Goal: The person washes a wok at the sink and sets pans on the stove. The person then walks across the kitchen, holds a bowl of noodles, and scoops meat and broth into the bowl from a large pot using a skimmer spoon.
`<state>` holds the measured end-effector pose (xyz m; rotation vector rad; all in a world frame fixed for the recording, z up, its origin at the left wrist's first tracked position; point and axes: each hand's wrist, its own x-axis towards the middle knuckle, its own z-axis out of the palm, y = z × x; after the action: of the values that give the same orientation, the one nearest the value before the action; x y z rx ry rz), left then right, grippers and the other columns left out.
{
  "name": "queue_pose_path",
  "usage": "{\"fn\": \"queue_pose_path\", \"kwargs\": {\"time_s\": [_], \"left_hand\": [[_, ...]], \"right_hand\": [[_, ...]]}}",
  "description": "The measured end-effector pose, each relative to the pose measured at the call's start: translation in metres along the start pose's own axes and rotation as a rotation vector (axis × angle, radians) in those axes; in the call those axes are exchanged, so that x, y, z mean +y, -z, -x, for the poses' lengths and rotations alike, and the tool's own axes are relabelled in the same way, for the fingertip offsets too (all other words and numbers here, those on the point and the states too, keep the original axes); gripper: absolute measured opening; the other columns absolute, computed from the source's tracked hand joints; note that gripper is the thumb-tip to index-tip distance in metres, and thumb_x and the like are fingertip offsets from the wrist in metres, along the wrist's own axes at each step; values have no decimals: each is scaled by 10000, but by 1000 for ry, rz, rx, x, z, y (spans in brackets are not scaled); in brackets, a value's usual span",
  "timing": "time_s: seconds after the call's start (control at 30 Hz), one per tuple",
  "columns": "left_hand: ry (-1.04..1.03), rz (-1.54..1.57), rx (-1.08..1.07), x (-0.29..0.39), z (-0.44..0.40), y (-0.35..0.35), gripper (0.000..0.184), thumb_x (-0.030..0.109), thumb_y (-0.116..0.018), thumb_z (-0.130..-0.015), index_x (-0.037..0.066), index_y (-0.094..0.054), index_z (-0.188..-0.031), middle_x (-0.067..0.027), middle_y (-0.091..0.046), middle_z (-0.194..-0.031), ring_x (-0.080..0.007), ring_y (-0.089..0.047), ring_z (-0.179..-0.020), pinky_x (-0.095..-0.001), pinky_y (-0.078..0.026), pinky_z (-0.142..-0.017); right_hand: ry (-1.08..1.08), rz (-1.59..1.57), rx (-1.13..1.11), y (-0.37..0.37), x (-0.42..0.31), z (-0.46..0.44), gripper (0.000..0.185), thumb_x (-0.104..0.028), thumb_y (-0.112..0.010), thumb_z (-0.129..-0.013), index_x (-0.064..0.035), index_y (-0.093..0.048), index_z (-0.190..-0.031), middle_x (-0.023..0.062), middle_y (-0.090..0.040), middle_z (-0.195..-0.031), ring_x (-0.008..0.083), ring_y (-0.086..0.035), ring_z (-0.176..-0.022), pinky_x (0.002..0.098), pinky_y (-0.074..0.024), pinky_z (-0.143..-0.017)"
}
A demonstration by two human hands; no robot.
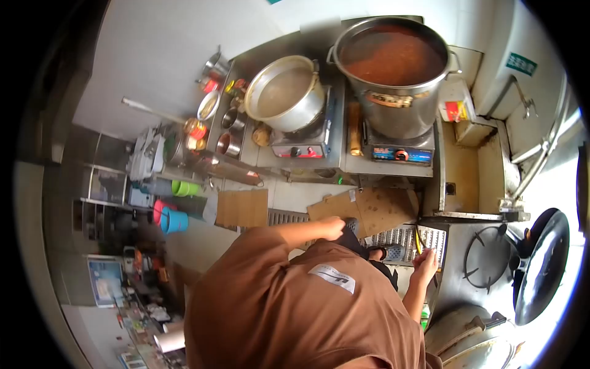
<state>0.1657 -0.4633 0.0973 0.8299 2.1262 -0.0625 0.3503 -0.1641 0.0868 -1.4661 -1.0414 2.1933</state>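
My left hand [332, 228] is curled closed in front of my brown shirt [264, 295], with nothing visible sticking out of it. Below it are a brown cardboard sheet [387, 209] on the floor and one of my shoes [393, 253]. My right hand [425, 263] is at my right side near the edge of the stove counter [458, 246], its fingers bent together. A thin yellow and dark strip [419, 239] shows just beyond these fingers; I cannot tell whether they hold it.
Ahead, a large pot of red liquid [393, 58] and a wide pot [286, 92] sit on portable burners. A sink [461, 172] lies to their right. At the far right a black wok [542, 264] stands tilted by a burner ring [487, 257]. Colored buckets [174, 220] are at left.
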Motion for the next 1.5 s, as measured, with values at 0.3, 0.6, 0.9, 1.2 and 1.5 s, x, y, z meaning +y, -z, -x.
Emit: {"fn": "queue_pose_path", "kwargs": {"time_s": [0.3, 0.6, 0.9, 1.2, 1.5], "left_hand": [[285, 513, 169, -108, 53, -73, 377, 312, -588, -827, 54, -617, -1101, -160, -648, -1042, -322, -610, -995, -404, -481, -851], [504, 873, 407, -229, 84, -186, 268, 271, -567, -743, 21, -654, -783, -218, -634, -792, -380, -622, -805, -461, -484, -700], [992, 1400, 695, -274, 147, -313, 270, 222, -539, -748, 7, -591, -594, -181, -570, -562, -329, -575, -529, -449, -461, -566], [1102, 1820, 838, -119, 159, -309, 182, 237, -571, -809, 62, -615, -788, -98, -590, -677, -208, -563, -582, -367, -470, -539], [1478, 1511, 629, 42, 166, -296, 401, 316, -536, -786, 51, -625, -1073, -178, -616, -1104, -341, -554, -1082, -423, -452, -907]], "right_hand": [[40, 646, -84, -29, 52, -16, 316, -166, -549, -875, -35, -490, -1156, 46, -565, -784, 117, -560, -556, 261, -473, -419], [114, 1131, -291, -124, 93, 31, 366, -157, -552, -856, -6, -485, -1182, 101, -576, -821, 148, -569, -566, 274, -469, -453], [395, 1516, -801, -201, 119, 10, 243, -150, -575, -837, 5, -579, -1023, 111, -639, -815, 164, -626, -642, 296, -499, -558], [-15, 1594, -1147, -254, 151, -107, 215, -215, -588, -854, -80, -598, -1022, 45, -597, -769, 152, -523, -533, 279, -434, -500], [-262, 1903, -1155, -312, 174, -171, 55, -165, -508, -828, -142, -470, -796, -2, -475, -643, 118, -452, -464, 282, -386, -425]]}}
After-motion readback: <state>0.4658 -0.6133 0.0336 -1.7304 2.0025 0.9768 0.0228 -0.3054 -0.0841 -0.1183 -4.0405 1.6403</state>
